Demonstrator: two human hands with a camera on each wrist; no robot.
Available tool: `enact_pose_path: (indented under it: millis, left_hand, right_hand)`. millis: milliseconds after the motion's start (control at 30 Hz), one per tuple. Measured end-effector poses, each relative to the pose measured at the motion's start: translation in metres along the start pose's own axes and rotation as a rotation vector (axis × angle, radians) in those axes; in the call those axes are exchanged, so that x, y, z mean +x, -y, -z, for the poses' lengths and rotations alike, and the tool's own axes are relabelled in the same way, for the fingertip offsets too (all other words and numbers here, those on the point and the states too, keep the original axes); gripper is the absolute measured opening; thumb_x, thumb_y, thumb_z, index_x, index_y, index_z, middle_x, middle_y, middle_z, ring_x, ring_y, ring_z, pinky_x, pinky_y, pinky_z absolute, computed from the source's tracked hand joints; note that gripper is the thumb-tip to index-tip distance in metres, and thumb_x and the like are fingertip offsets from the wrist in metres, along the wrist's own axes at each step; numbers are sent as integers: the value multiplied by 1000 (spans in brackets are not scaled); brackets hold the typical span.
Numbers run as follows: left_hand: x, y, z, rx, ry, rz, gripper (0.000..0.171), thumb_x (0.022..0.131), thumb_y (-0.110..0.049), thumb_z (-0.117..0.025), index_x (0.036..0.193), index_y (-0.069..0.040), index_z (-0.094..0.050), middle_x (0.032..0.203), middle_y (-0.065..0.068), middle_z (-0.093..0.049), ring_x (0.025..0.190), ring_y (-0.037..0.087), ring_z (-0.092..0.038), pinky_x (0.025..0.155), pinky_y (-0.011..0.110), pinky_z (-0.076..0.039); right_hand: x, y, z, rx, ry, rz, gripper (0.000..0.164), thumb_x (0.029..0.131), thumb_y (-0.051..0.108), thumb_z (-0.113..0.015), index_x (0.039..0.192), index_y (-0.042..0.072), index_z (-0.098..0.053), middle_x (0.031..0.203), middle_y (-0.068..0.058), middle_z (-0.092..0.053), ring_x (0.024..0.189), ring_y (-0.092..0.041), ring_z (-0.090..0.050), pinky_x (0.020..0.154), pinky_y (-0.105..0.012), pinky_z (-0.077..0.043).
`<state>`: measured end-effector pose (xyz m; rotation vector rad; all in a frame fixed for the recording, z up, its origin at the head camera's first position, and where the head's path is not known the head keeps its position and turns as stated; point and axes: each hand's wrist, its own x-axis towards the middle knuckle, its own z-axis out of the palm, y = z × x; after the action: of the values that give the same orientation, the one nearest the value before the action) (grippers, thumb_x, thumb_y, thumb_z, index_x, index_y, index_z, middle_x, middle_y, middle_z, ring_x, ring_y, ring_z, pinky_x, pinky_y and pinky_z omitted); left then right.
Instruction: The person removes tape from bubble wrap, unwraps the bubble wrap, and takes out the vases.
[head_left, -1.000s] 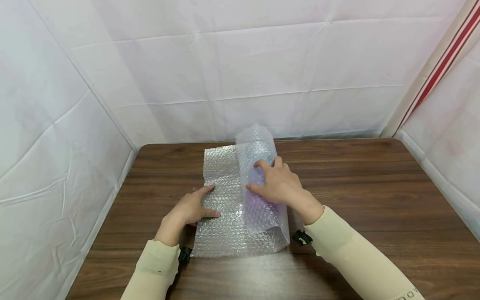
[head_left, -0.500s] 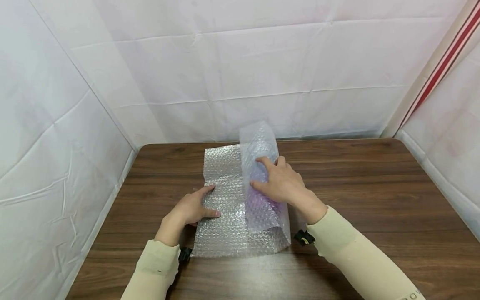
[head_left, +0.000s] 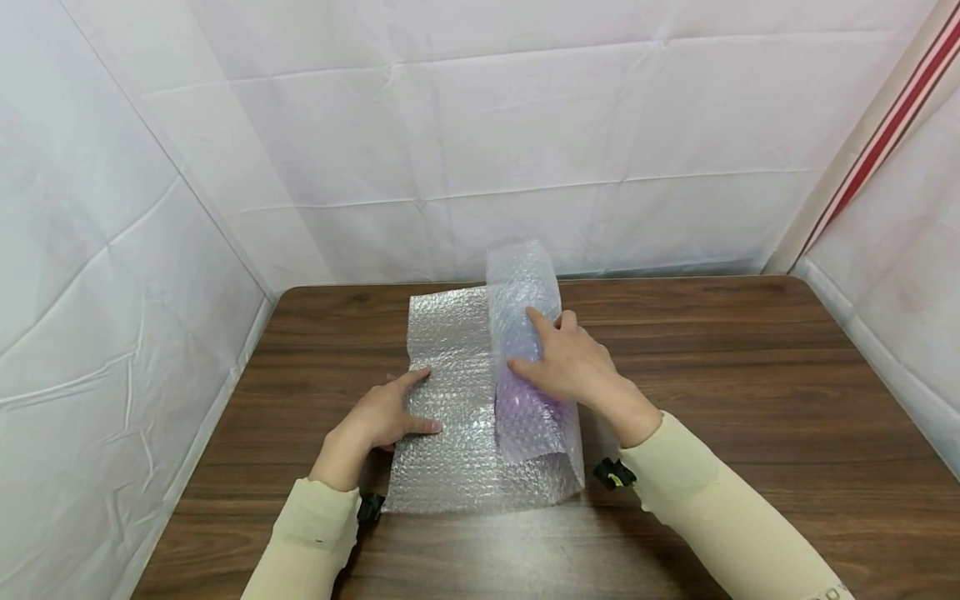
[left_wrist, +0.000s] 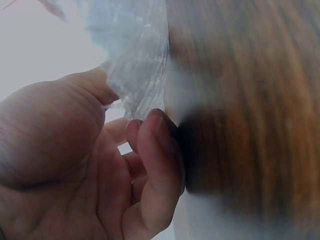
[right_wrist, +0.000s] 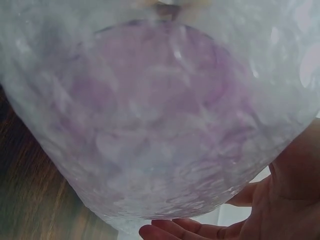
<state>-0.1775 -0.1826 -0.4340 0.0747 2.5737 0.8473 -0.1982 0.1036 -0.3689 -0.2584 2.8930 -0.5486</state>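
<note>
A sheet of clear bubble wrap (head_left: 453,333) lies flat on the table, its right part folded over a bluish-purple, round-ended object (right_wrist: 160,90). The layers blur that object, so its kind stays hidden. At the sheet's left edge my left hand (head_left: 378,417) pinches the wrap, thumb and index finger on top and the other fingers curled underneath. My right hand (head_left: 577,362) grips the wrapped bundle from the right, thumb and index finger spread over the top layer. In the left wrist view the crinkled wrap edge (left_wrist: 137,65) sits between thumb and fingers.
The dark wood table (head_left: 712,350) extends on both sides of the wrap. White cloth walls (head_left: 525,125) stand behind and at the sides, with a red-striped strip (head_left: 885,133) at the right corner. The wrap's upper end overlaps the back wall in the head view.
My right hand has shifted slightly to the right, and the folded layer with the purple object has rolled right with it. My left hand has stayed on the sheet's left edge.
</note>
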Motion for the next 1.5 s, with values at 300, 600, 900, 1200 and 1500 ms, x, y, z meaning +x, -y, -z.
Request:
enact_pose_path:
  millis: [300, 600, 900, 1200, 1500]
  left_hand:
    - [0, 0, 0, -1, -2, 0, 93, 86, -34, -86, 163, -30, -34, 165, 34, -25, 61, 22, -62, 53, 33, -56]
    - [0, -1, 1, 0, -2, 2, 93, 86, -34, -86, 163, -31, -34, 166, 33, -24, 61, 22, -62, 53, 33, -56]
    - [1, 0, 1, -8, 0, 6, 93, 86, -34, -86, 163, -31, -34, 166, 32, -25, 62, 22, -62, 54, 33, -56]
    - [0, -1, 0, -7, 1, 12, 93, 87, -34, -86, 163, -31, -33, 167, 33, -22, 65, 23, -62, 55, 32, -56]
    - [0, 0, 0, -8, 0, 8, 93, 86, -33, -86, 163, -30, -34, 166, 33, -24, 64, 22, -62, 54, 32, -55]
  right_hand:
    - [2, -3, 3, 21, -2, -3, 95, 96, 54, -64, 168, 19, -13, 131, -26, -47, 84, -30, -60, 61, -39, -49]
    - [1, -9, 7, 56, -3, 5, 94, 97, 50, -62, 168, 15, -11, 138, -27, -44, 84, -32, -61, 71, -47, -53]
    - [2, -17, 9, 116, 15, 13, 93, 97, 48, -59, 168, 16, -8, 138, -27, -43, 77, -29, -59, 68, -41, -50]
    - [2, -23, 11, 188, 7, 17, 91, 97, 45, -59, 169, 18, -8, 148, -26, -39, 90, -34, -61, 89, -54, -52]
    - [1, -31, 13, 227, -5, 30, 89, 98, 41, -57, 168, 16, -9, 152, -27, -38, 109, -40, -59, 99, -61, -49]
